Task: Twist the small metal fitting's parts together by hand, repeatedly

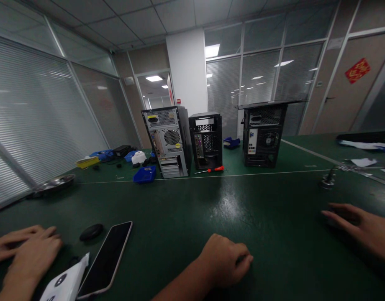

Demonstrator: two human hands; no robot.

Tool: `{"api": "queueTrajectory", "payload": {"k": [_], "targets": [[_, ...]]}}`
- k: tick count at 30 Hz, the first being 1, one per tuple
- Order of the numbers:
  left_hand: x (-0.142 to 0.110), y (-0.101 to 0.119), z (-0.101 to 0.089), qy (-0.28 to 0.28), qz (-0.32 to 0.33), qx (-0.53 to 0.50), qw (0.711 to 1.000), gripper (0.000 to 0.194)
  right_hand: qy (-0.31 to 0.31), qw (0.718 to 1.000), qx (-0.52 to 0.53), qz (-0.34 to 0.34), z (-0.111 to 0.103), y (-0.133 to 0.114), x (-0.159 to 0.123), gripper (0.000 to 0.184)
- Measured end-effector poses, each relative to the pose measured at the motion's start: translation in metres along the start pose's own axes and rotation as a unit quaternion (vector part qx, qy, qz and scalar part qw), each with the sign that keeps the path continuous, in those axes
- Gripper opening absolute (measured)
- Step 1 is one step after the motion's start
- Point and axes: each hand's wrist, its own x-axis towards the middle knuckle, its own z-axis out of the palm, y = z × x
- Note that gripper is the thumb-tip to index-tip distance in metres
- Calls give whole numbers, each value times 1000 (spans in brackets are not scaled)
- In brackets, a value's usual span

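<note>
My left hand (224,261) rests on the green tabletop in a loose fist, its thumb against the curled fingers, with no object visible in it. At the right edge my right hand (360,228) lies low over the table, thumb and fingers apart, touching no object that I can make out. A small dark and silver metal piece (328,180) stands just beyond it. Left of my left hand lies a phone (107,257) with a dark screen, partly covered by a white packet (65,282). A black computer mouse (91,232) is beside the phone.
Another person's hands (32,248) rest together at the left. Across the table stand a grey computer case (170,140), a black one (208,142) and another black one (263,138). A red-handled screwdriver (216,169), a blue tray (145,174) and a metal dish (56,182) lie around.
</note>
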Motion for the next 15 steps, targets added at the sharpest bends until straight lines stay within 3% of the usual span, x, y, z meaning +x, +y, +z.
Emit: {"api": "queueTrajectory", "payload": {"k": [3,5,8,11,15], "targets": [[0,0,1,2,0,-4,1000,23,-106,994,24,26,3,1,1,71],[0,-1,2,4,0,-6,1000,23,-116,993,17,16,5,1,0,71],[0,-2,2,4,-1,-10,1000,23,-85,995,17,-56,5,-14,-7,66],[0,-1,0,0,-4,-15,1000,23,-73,983,27,-169,-2,-53,-24,61],[0,1,-3,-5,-31,-32,999,24,-114,937,34,-330,-14,-124,-57,53]]}}
